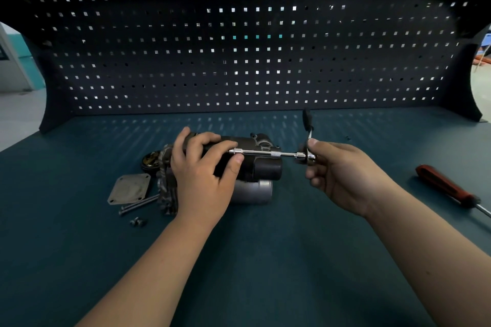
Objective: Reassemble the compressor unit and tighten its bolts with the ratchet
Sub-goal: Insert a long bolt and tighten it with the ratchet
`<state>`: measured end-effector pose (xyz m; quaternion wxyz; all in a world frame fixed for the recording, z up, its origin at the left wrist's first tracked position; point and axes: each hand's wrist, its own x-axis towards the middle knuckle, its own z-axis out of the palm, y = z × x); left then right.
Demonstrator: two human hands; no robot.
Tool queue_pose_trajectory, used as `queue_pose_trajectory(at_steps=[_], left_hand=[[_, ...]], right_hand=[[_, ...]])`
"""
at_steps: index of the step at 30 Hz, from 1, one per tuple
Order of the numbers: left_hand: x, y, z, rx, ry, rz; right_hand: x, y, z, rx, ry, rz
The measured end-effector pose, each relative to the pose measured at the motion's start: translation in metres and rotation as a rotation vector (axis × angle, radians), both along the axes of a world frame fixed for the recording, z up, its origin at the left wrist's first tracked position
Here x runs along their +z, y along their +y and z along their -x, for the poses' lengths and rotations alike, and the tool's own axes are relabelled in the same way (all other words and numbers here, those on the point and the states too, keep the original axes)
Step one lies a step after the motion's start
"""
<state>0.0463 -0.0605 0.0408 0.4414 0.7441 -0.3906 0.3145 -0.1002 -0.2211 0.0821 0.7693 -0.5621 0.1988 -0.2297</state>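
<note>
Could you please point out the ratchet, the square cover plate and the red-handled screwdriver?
ratchet (261, 153): head view, on its extension shaft.
square cover plate (130, 190): head view, its flat middle.
red-handled screwdriver (443, 183): head view, its red handle.

Teal bench top (79, 220), dark pegboard (239, 61) dotted with square holes, red-handled screwdriver (446, 186), black-and-silver compressor (263, 167)

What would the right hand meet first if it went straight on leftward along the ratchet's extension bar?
Probably the dark end of the compressor unit: the right hand grips the ratchet, whose extension bar runs across that unit to the left hand. Depth is unclear, so it may pass in front.
</note>
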Motion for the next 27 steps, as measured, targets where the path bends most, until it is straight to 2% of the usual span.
queue_pose_trajectory(at_steps=[13,18,23,27], left_hand=[[0.002,-0.002,0.001,0.018,0.027,0.001],[0.001,-0.002,0.001,0.016,0.034,0.007],[0.001,-0.002,0.001,0.021,0.027,-0.002],[0.001,-0.001,0.001,0.022,0.025,-0.006]], right_hand=[[-0.007,-0.007,-0.001,-0.03,-0.161,0.287],[-0.011,-0.012,0.0,-0.098,-0.032,0.501],[-0.014,-0.013,-0.002,-0.069,-0.137,0.335],[-0.013,-0.012,-0.002,-0.09,-0.085,0.336]])
